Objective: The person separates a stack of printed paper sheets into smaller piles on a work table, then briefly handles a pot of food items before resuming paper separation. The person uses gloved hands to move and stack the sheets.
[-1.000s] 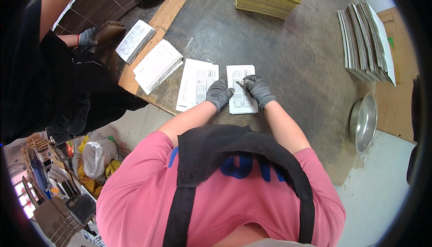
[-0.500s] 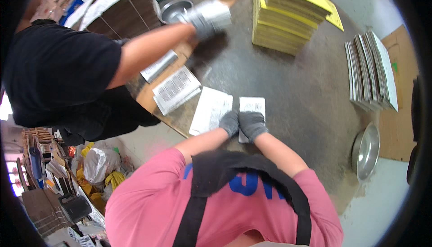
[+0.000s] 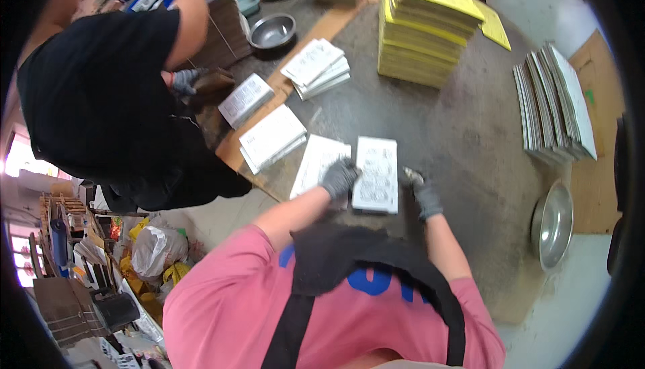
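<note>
A neat stack of white printed cards (image 3: 375, 177) lies on the dark table in front of me. At its left edge, my left hand (image 3: 340, 177) in a grey glove is closed with curled fingers, holding the stack's side. The hand partly covers a looser pile of white cards (image 3: 314, 160). To the right of the stack and apart from it is my right hand (image 3: 424, 193), also gloved. Its fingers are drawn together with a small pale thing at the tips, too small to make out.
More white card piles (image 3: 272, 134) lie left of mine. A co-worker in black (image 3: 101, 100) stands there. Tall yellow-topped stacks (image 3: 423, 39) stand at the back, grey-white board stacks (image 3: 554, 103) at right. A metal bowl (image 3: 552, 226) is at the right edge, another bowl (image 3: 273, 33) far left.
My right hand has moved off the stack to the right, uncovering its printed top. My left hand stays beside it. The co-worker's arm has drawn back, leaving a card pile on the table.
</note>
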Motion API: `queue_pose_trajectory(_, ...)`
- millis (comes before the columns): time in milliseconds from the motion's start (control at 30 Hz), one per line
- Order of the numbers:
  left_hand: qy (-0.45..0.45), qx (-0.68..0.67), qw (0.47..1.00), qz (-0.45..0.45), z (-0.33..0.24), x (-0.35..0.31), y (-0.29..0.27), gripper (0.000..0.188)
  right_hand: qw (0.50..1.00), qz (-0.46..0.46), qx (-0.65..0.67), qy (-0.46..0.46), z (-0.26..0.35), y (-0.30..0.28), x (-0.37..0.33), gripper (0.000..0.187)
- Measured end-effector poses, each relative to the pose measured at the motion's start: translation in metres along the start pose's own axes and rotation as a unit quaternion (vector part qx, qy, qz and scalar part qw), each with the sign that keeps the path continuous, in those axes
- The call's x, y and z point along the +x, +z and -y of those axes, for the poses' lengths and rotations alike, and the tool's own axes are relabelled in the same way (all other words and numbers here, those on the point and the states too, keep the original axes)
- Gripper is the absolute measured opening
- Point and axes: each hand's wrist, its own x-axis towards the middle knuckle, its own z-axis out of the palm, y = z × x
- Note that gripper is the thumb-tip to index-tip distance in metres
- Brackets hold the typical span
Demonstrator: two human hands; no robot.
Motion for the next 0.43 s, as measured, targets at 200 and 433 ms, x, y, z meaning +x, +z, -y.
queue_pose_trajectory(200,-0.053,-0.072,0.995,-0.053,0.059,0.002,-0.062,0.027,0.996,0.003,-0.059,-0.069,-0.001,-0.004,-0.001,0.034)
queue_pose_trajectory(433,-0.003,0.135,0.978,-0.161,0.041,-0.020,-0.059,0.045,0.985,0.078,-0.155,0.004,0.051,0.007,-0.006,0.036)
